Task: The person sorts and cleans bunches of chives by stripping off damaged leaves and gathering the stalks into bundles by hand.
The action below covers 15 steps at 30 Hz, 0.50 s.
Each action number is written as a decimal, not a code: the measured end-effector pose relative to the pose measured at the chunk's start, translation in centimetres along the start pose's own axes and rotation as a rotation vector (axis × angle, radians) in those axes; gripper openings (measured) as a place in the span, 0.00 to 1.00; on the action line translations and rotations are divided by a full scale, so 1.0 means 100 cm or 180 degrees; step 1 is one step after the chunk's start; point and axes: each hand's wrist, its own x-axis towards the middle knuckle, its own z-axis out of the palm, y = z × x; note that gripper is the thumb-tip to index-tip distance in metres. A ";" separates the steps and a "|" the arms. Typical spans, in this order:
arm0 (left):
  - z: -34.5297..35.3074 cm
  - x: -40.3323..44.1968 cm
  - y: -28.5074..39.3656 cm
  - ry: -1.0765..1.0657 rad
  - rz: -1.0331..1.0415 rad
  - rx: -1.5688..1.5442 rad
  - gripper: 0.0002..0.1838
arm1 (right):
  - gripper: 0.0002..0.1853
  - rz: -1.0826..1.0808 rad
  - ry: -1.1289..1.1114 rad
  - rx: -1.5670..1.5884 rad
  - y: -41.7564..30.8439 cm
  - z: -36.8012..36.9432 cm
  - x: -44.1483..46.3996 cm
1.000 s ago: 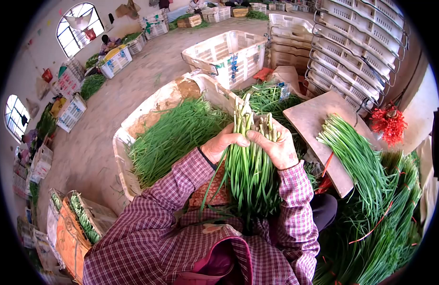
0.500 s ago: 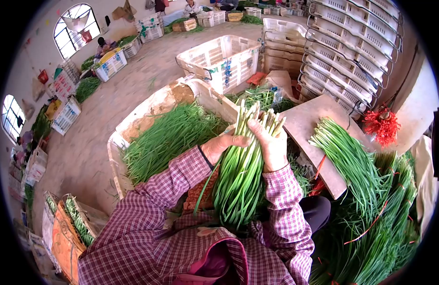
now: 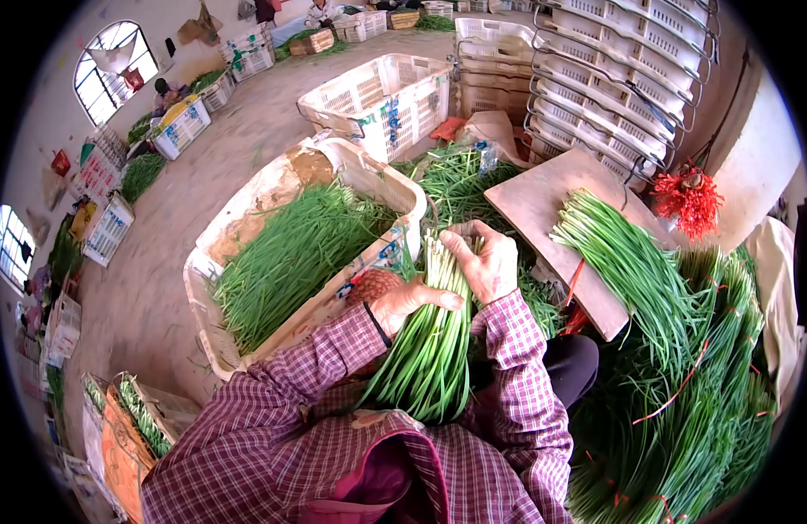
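Note:
A thick bunch of garlic chives (image 3: 428, 362) stands between my hands, pale cut ends up and green leaves hanging over my lap. My left hand (image 3: 412, 303) is closed around its left side, with the thumb lying across the stalks. Higher up, my right hand (image 3: 484, 262) grips the right side near the pale ends, its thumb bent over the top. Some of the fingers are hidden behind the stalks. To my right, another bunch of chives (image 3: 609, 244) lies on a tilted board (image 3: 543, 214).
A white crate (image 3: 394, 229) of loose chives stands at my left, with another crate (image 3: 421, 109) behind. Stacked crates (image 3: 609, 83) rise at the back right. Red ties (image 3: 687, 205) hang beside the board. Bundled chives (image 3: 683, 437) heap at my right. People sit farther off.
Both hands have brought the bunch lower and closer to my body. Its pale ends now look more even and drawn together. My view has shifted slightly.

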 end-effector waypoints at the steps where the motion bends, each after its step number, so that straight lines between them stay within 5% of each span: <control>1: -0.001 0.003 -0.004 -0.0004 -0.0025 -0.0001 0.14 | 0.13 0.0368 -0.0269 -0.0116 0.003 -0.005 0.004; 4: -0.001 0.009 -0.011 -0.0055 -0.0152 0.0133 0.16 | 0.13 0.0452 -0.0721 -0.0118 0.041 -0.011 0.020; 9: 0.006 0.012 -0.010 -0.0238 0.0023 0.0379 0.27 | 0.11 0.1355 0.0350 0.1006 0.077 -0.046 0.036; 11: 0.002 0.015 -0.009 -0.0058 0.0207 0.0357 0.27 | 0.18 0.0977 0.0015 0.1908 0.086 -0.051 0.021; 15: 0.004 0.025 -0.011 0.0300 0.0193 0.0637 0.20 | 0.25 0.0067 -0.0438 0.1565 0.073 -0.016 -0.020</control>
